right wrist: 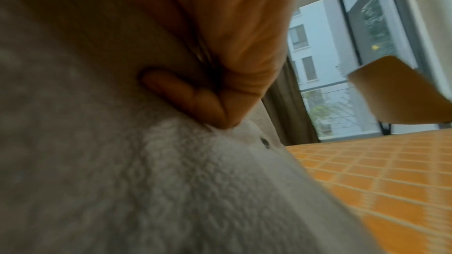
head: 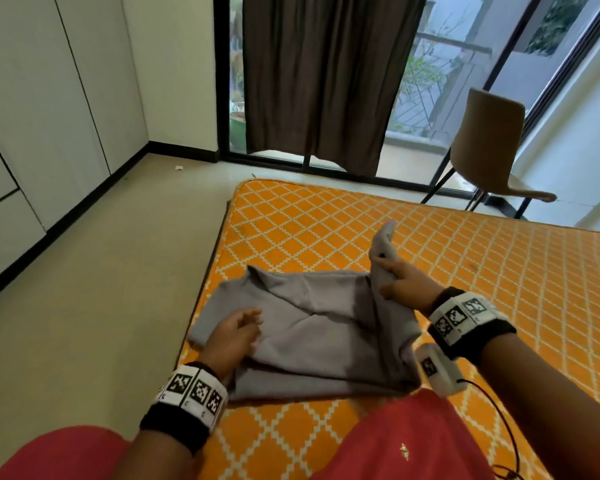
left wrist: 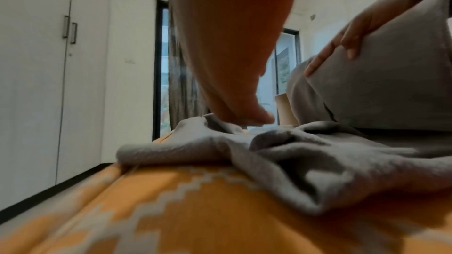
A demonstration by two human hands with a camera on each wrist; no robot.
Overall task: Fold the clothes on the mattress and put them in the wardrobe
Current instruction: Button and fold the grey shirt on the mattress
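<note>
A grey garment [head: 319,327] lies partly folded near the left edge of the orange patterned mattress [head: 465,258]. My left hand [head: 238,332] rests flat on its left part, fingers straight, and the left wrist view shows that left hand [left wrist: 244,111] pressing the grey garment [left wrist: 281,154] down. My right hand [head: 397,282] grips the garment's right side and holds it lifted off the mattress, a flap standing up above the fist. In the right wrist view the right hand [right wrist: 215,99] has its fingers curled into the grey garment [right wrist: 171,181]. The white wardrobe [head: 32,126] stands closed at the left.
A brown chair [head: 489,157] stands beyond the mattress at the far right, by the glass doors and a dark curtain [head: 323,81]. Bare floor [head: 111,271] runs between mattress and wardrobe. My red-clothed knees [head: 406,441] are at the near edge.
</note>
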